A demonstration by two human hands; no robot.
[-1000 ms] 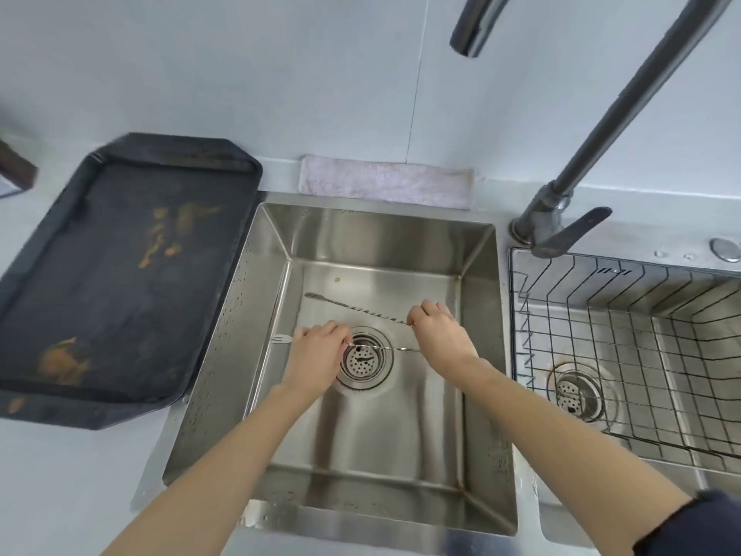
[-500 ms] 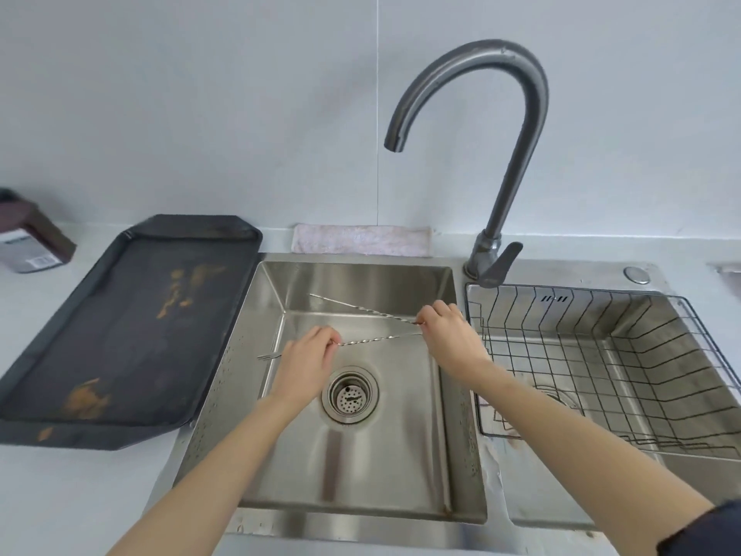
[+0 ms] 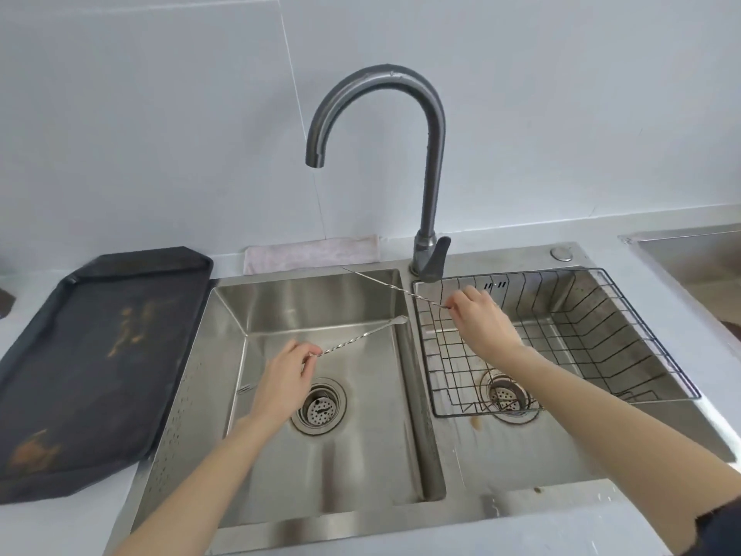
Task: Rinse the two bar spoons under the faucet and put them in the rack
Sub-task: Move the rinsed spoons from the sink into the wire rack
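Observation:
My left hand [image 3: 286,377] pinches one thin twisted bar spoon [image 3: 361,335] over the left sink basin [image 3: 224,375]; its small bowl end points up and right toward the divider. My right hand [image 3: 483,319] pinches the second bar spoon [image 3: 391,284], which slants up and left from my fingers across the rack's left rim. That hand is over the black wire rack [image 3: 625,327] set in the right basin. The grey gooseneck faucet [image 3: 433,154] rises behind the divider, its spout over the left basin. No water runs from it.
A dark, stained tray [image 3: 92,355] lies on the counter to the left of the sink. A folded pale cloth [image 3: 312,252] rests against the wall behind the left basin. Each basin has a round drain strainer [image 3: 318,407]. Another steel surface [image 3: 693,254] shows at far right.
Both hands lifted the spoons off the left basin floor. My right hand carried its spoon rightward over the rack, while the left stayed over the left basin. The view tilted up.

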